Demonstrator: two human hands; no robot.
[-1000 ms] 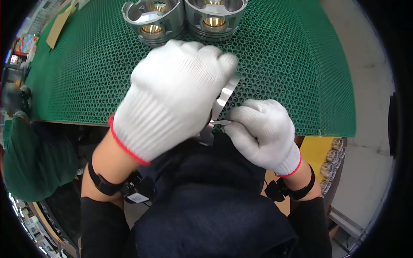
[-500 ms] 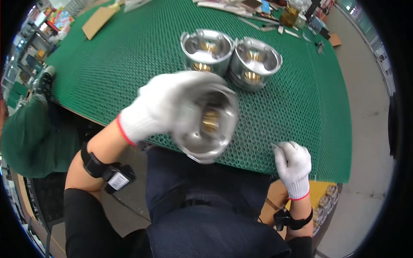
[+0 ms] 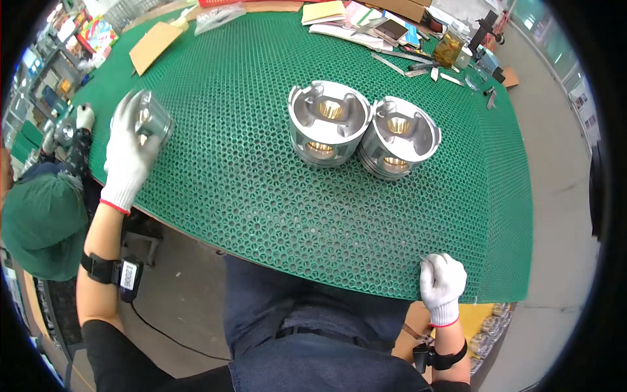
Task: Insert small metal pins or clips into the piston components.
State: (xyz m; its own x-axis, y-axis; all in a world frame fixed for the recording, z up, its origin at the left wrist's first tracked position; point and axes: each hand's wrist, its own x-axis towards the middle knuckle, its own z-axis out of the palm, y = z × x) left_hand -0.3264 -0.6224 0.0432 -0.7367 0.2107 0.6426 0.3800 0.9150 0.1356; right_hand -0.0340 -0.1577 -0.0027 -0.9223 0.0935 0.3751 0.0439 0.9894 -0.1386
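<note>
At the left side of the green mat, my left hand (image 3: 128,144), in a white knitted glove, has its fingers and thumb around a metal piston (image 3: 159,123). The glove covers part of that piston. Two more silver pistons stand side by side near the middle, touching: a left piston (image 3: 332,130) and a right piston (image 3: 406,149). Both have their open ends up and show brass-coloured pin bores. My right hand (image 3: 444,281), gloved too, rests closed at the near right edge; a thin tip pokes out by its thumb, too small to name.
Green honeycomb matting (image 3: 261,215) covers the table. Papers, a phone (image 3: 390,30), blades, pens and a jar (image 3: 448,49) lie at the far right. A cardboard piece (image 3: 155,47) and a plastic bag (image 3: 219,17) lie far left. A co-worker in a green cap (image 3: 42,222) works at left.
My left hand has carried the piston from in front of me out to the left side of the mat. My right hand stays closed at the near edge. The view has shifted.
</note>
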